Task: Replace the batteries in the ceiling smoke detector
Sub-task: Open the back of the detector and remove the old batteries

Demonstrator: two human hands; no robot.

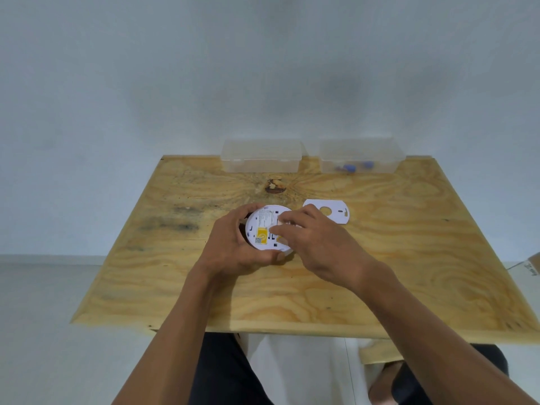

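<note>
A round white smoke detector (263,226) lies back-side up near the middle of the wooden table (380,258), showing a yellow label. My left hand (233,244) wraps around its left and near rim. My right hand (315,238) rests over its right half, fingertips pinching at something small on the back; what they hold is hidden. The white mounting plate (336,213), with a round hole, lies flat just right of the detector. Blue batteries (355,166) sit inside the right clear box.
Two clear plastic boxes stand at the table's far edge against the wall: the left box (263,156) looks empty, the right box (362,154) holds the blue items. A dark knot (274,185) marks the wood. A cardboard corner (531,264) shows at far right.
</note>
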